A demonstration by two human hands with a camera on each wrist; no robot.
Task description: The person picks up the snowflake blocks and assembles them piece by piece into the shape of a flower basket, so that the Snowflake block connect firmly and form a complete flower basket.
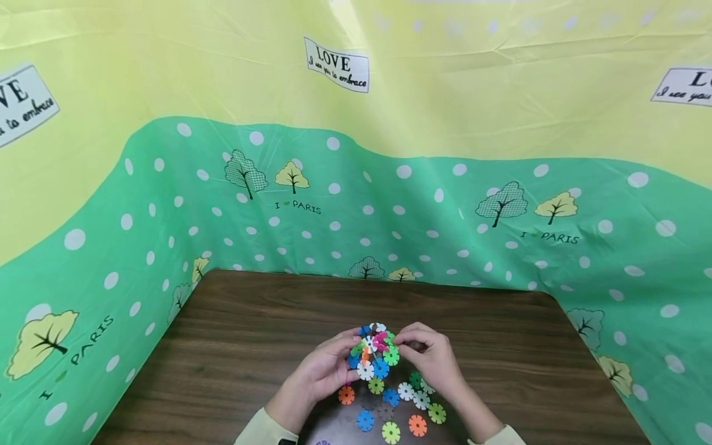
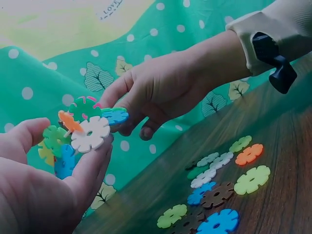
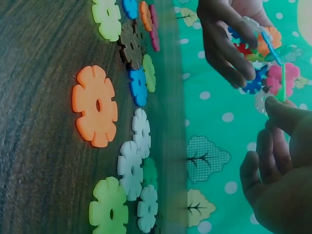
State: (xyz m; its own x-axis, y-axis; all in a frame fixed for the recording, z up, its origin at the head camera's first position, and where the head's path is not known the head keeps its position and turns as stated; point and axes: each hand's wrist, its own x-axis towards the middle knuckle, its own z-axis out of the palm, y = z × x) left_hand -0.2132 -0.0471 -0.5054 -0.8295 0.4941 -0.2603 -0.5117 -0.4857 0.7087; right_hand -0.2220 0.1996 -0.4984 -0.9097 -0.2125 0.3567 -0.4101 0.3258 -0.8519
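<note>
My left hand [image 1: 324, 371] grips a rounded cluster of interlocking plastic flower discs [image 1: 381, 368] above the table, with fingers and thumb spread around its left side. White, blue, orange, green and pink discs make up the cluster. On its right side, my right hand [image 1: 436, 360] pinches a green flower disc [image 3: 283, 83], seen edge-on in the right wrist view, between thumb and fingers. That disc meets a blue disc [image 3: 271, 48] of the cluster. A white disc [image 2: 90, 134] faces the left wrist camera. Parts of the cluster are hidden behind the fingers.
Loose flower discs lie on the brown wooden table [image 1: 250, 321] below my hands, among them an orange disc [image 1: 418, 425], a blue disc [image 1: 365, 421], a yellow-green disc [image 1: 391, 432] and several white ones. A green and yellow printed cloth [image 1: 356, 204] stands around the table.
</note>
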